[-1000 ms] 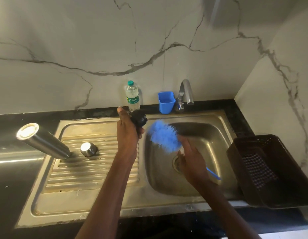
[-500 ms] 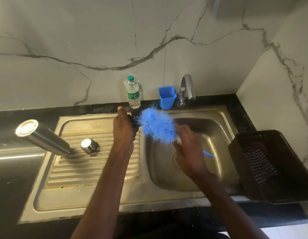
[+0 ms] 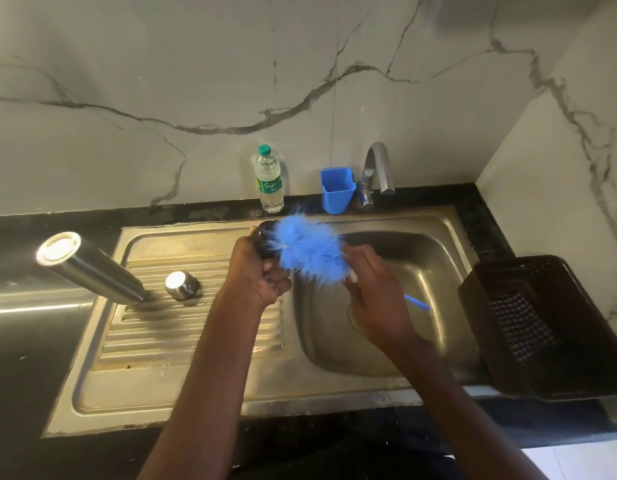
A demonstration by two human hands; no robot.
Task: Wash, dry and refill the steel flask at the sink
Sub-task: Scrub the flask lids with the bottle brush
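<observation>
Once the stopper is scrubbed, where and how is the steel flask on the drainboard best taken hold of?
Judging by its pose, grip the steel flask around mid-body, coming from above and the front. It stands inverted and tilted on the ribbed drainboard, mouth down, base leaning up-left, so the smooth cylinder is the only free part. The left hand is nearer, though it now holds the black stopper; the small steel cap sits close beside.

White veined marble wall [image 3: 196, 81], black countertop [image 3: 30, 358], dim light

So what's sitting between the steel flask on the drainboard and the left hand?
In the head view, a small steel cap stands on the ribbed drainboard between the steel flask and the left hand.
</observation>
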